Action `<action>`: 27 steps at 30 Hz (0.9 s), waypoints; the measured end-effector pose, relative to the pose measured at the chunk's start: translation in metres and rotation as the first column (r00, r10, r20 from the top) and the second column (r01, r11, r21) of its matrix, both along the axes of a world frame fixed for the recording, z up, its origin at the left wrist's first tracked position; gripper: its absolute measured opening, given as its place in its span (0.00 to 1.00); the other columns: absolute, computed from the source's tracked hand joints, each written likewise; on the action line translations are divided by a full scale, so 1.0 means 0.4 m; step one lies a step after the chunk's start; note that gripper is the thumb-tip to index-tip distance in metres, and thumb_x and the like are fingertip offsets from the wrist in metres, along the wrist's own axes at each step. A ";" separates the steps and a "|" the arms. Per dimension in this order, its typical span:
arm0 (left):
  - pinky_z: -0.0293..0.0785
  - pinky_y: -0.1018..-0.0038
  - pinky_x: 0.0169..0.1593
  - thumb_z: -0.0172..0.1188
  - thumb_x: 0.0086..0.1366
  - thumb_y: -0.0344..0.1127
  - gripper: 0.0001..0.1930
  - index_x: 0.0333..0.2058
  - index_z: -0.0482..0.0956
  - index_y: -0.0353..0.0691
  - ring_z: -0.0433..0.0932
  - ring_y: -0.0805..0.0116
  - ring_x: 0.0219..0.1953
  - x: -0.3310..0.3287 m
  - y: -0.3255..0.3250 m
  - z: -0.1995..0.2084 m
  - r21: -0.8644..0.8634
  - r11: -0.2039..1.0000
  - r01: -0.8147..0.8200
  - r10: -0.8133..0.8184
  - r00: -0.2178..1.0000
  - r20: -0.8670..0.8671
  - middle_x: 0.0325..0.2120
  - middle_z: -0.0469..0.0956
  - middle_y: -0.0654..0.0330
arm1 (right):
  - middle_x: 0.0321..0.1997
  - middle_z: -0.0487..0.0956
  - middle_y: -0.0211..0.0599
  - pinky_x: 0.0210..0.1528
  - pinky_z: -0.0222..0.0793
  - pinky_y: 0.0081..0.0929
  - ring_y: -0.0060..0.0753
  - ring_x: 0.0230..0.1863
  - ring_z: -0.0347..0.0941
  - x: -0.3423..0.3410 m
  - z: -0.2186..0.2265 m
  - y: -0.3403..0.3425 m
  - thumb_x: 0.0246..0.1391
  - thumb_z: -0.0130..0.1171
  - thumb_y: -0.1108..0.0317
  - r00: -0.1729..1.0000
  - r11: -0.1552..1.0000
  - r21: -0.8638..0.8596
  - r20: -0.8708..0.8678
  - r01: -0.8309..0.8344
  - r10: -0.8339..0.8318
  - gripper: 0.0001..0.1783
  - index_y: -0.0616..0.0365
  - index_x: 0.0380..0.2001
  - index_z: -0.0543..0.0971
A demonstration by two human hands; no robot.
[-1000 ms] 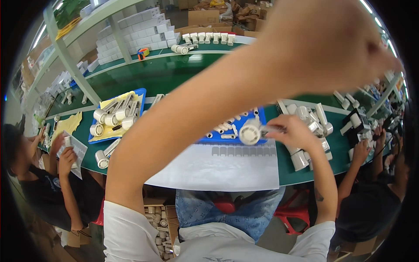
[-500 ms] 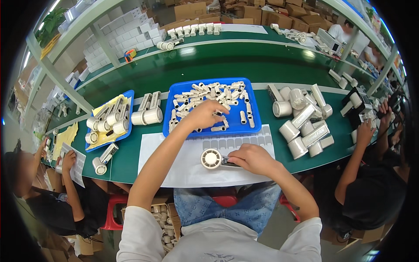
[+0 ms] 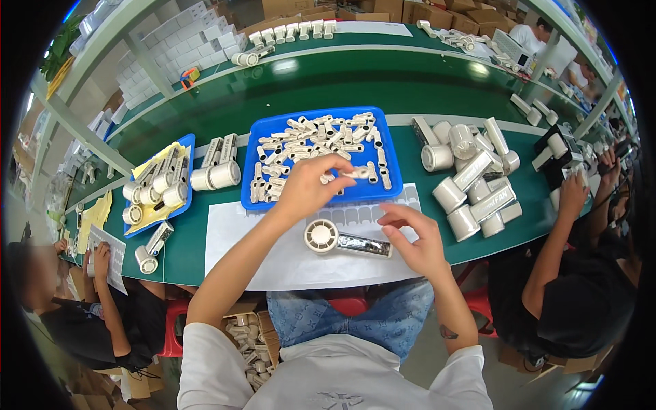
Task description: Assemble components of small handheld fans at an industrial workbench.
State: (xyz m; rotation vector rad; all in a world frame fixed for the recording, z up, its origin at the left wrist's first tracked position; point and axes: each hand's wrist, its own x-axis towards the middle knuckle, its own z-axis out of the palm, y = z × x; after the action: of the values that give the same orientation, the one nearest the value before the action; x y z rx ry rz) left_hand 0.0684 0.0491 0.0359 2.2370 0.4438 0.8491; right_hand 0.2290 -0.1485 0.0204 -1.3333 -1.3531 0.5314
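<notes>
My left hand (image 3: 311,183) is over the front of a blue tray (image 3: 250,174) filled with small white plastic parts (image 3: 321,130). Its thumb and forefinger pinch one slightly blurred white plastic part (image 3: 357,172). Below it, a white handheld fan (image 3: 321,236) lies on a sheet of pale paper (image 3: 260,263), its round head to the left. The fan's handle (image 3: 365,247) points right, with a dark open strip along it. Beside the handle end, my right hand (image 3: 418,242) is off the fan, fingers apart and holding nothing.
White fans are piled on the right (image 3: 471,184). To the left, more fans (image 3: 217,176) stand by a smaller blue tray (image 3: 186,141), with a single fan (image 3: 147,260) nearer. People work on both sides. A carton of white parts (image 3: 256,345) sits below the table.
My right hand has let go of the fan handle and moved slightly right, its fingers opening. My left hand has come up from the tray's parts with a small white part in its pinch.
</notes>
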 end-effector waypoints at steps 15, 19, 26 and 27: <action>0.75 0.69 0.49 0.78 0.48 0.32 0.29 0.50 0.78 0.40 0.80 0.63 0.44 -0.082 -0.232 0.112 -0.075 0.972 0.223 -0.221 0.974 0.043 0.44 0.81 0.58 | 0.51 0.78 0.46 0.50 0.75 0.34 0.35 0.51 0.76 -0.086 0.037 -0.087 0.57 0.61 0.77 0.828 0.928 0.341 -0.469 -0.150 0.306 0.15 0.64 0.49 0.78; 0.69 0.63 0.58 0.79 0.44 0.36 0.31 0.49 0.79 0.42 0.74 0.57 0.53 -0.151 -0.165 0.026 0.005 0.990 0.143 -0.139 0.972 -0.192 0.48 0.79 0.58 | 0.47 0.80 0.49 0.47 0.76 0.37 0.45 0.44 0.79 -0.126 0.141 -0.133 0.59 0.63 0.69 0.571 0.631 0.459 -0.282 -0.625 0.771 0.15 0.67 0.45 0.79; 0.71 0.63 0.54 0.78 0.43 0.35 0.26 0.44 0.81 0.42 0.75 0.54 0.50 -0.137 -0.145 -0.059 0.007 0.996 0.092 -0.084 0.933 -0.350 0.44 0.80 0.59 | 0.44 0.81 0.43 0.42 0.75 0.32 0.43 0.39 0.79 -0.119 0.119 -0.127 0.55 0.65 0.73 0.808 0.800 0.304 -0.134 -0.517 0.574 0.17 0.64 0.49 0.81; 0.72 0.63 0.53 0.78 0.43 0.35 0.25 0.43 0.82 0.42 0.75 0.54 0.49 -0.102 -0.149 -0.053 0.002 0.994 0.110 -0.104 0.940 -0.324 0.43 0.80 0.59 | 0.42 0.80 0.42 0.41 0.74 0.31 0.41 0.38 0.78 -0.095 0.120 -0.130 0.54 0.65 0.74 0.937 0.924 0.154 0.029 -0.349 0.349 0.18 0.62 0.49 0.81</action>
State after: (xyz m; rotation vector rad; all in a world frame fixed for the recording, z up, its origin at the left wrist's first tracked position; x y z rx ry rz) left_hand 0.0278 -0.0107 0.0146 2.4033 0.4600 0.4304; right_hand 0.1911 -0.2005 0.0686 -0.9679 -1.6113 0.6483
